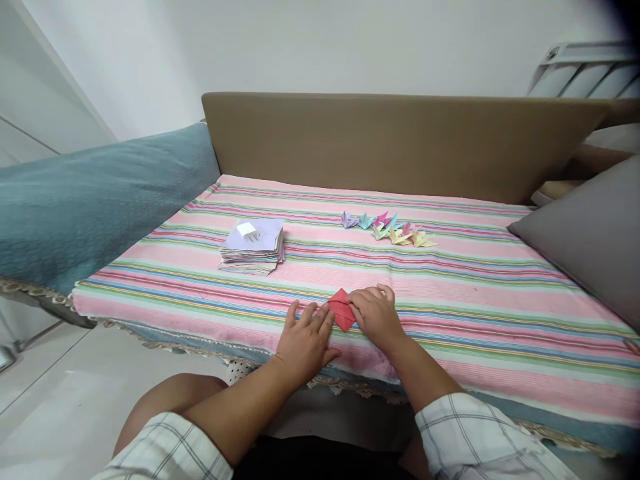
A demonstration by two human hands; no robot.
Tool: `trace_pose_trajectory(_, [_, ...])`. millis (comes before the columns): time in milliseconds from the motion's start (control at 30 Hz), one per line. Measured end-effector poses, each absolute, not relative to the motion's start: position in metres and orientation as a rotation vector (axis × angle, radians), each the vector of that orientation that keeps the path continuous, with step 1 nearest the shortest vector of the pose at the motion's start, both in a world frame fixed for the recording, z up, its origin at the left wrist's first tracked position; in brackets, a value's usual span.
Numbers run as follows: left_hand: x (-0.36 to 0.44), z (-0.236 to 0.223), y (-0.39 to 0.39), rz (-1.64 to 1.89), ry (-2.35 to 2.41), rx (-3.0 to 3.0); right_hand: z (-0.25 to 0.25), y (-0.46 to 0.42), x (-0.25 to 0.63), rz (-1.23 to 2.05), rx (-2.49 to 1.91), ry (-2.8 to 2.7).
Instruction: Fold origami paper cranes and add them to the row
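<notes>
Touches red paper [342, 312], pointed near-to-far along its long axis, with open left hand [305, 339] and right hand [374, 315] of unclear grip.

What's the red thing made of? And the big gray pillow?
The red piece looks like thin, matte paper, with crisp creases and pointed corners. The gray pillow seems dull, smooth cloth, judging by its soft surface; the fiber I can't tell.

Striped cloth [465, 280] on sofa seat — brown backrest [375, 143], pale wall [350, 47] behind — grey cushion [590, 227] R side.
</notes>
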State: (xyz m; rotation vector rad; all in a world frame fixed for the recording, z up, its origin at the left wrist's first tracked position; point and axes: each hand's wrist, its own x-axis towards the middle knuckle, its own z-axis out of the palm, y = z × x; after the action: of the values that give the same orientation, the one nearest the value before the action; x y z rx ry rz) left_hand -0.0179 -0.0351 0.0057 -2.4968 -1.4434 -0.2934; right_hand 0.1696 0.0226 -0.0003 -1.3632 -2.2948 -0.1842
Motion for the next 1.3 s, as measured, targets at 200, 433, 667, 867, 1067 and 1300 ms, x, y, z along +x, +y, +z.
trace_pose_trajectory(200, [-0.018,0.004,-0.035,-0.297,-1.445,-2.488,0.001,0.019,0.169,-0.226,-1.358,-2.314])
trace_pose_trajectory(433, [-0.021,0.003,-0.030,-0.303,-1.466,-2.558,0.000,0.018,0.168,-0.223,-1.310,-2.226])
trace_pose_trajectory(667, [-0.025,0.003,-0.024,-0.304,-1.317,-2.571,0.000,0.017,0.168,-0.212,-1.304,-2.219])
trace_pose_trajectory(867, [-0.026,0.002,-0.023,-0.324,-1.301,-2.587,-0.003,0.020,0.168,-0.212,-1.297,-2.210])
trace_pose_trajectory(1067, [-0.025,0.001,-0.023,-0.332,-1.341,-2.617,-0.004,0.019,0.168,-0.208,-1.333,-2.221])
trace_pose_trajectory(1300, [-0.025,0.002,-0.023,-0.321,-1.347,-2.623,-0.002,0.018,0.168,-0.227,-1.356,-2.242])
